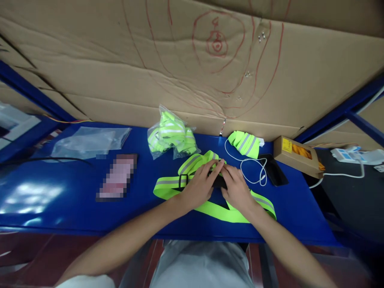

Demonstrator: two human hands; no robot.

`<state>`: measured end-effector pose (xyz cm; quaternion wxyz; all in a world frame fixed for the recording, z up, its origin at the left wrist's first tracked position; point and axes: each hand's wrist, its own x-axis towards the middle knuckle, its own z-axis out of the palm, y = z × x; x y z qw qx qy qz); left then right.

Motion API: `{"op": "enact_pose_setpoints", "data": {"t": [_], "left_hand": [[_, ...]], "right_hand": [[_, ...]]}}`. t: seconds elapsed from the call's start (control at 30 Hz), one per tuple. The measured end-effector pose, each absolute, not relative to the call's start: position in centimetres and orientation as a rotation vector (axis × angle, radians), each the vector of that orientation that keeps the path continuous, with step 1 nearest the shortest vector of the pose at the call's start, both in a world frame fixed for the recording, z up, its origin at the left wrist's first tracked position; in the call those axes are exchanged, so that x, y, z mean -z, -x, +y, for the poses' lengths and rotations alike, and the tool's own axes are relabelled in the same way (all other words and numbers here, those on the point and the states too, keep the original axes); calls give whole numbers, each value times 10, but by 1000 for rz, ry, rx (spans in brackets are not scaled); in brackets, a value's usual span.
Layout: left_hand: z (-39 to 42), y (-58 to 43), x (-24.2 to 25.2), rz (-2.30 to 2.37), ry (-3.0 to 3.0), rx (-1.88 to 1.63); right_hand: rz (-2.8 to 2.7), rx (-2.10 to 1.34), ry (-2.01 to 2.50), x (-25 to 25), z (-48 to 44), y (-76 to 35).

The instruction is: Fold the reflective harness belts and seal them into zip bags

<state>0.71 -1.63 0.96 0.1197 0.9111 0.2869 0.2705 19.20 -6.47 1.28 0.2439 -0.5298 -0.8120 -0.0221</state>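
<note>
A neon-yellow reflective strap harness (223, 212) with grey stripes lies spread in loops on the blue table, near its front edge. My left hand (201, 185) and my right hand (237, 187) meet over its middle, fingertips close together. Between them shows a black piece (220, 182) of the harness, partly covered by my fingers; both hands are closed on the harness there. A black slide buckle (183, 181) sits on the strap just left of my left hand. What exactly the fingertips pinch is hidden.
Bagged yellow straps (172, 134) stand behind the harness. A rolled yellow strap (244, 144), white cable (252, 182), black phone-like slab (273, 170) and cardboard box (297, 156) are to the right. Clear plastic bags (87, 142) and a blurred-out phone-shaped item (118, 176) lie left. Cardboard (120, 80) walls the back.
</note>
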Motion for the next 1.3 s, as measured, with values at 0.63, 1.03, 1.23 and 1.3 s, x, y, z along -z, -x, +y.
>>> {"op": "enact_pose_setpoints", "data": {"t": [0.63,1.03,1.23,1.3], "left_hand": [[-13,21,-108,498,-1541,-585],[-5,16,-65,322,-1206,-575],[-12,-4,-46,493,-1301,-674],[-14,-7,-41,574,-1391,-791]], "right_hand": [[-1802,-715,1099,-115,-59,-201],[-1685,-1401,894,-80,-42,-216],[-1447,-1348,1023,-47,-44,-208],[-1419,-1133,1116,-44,-46,-202]]}}
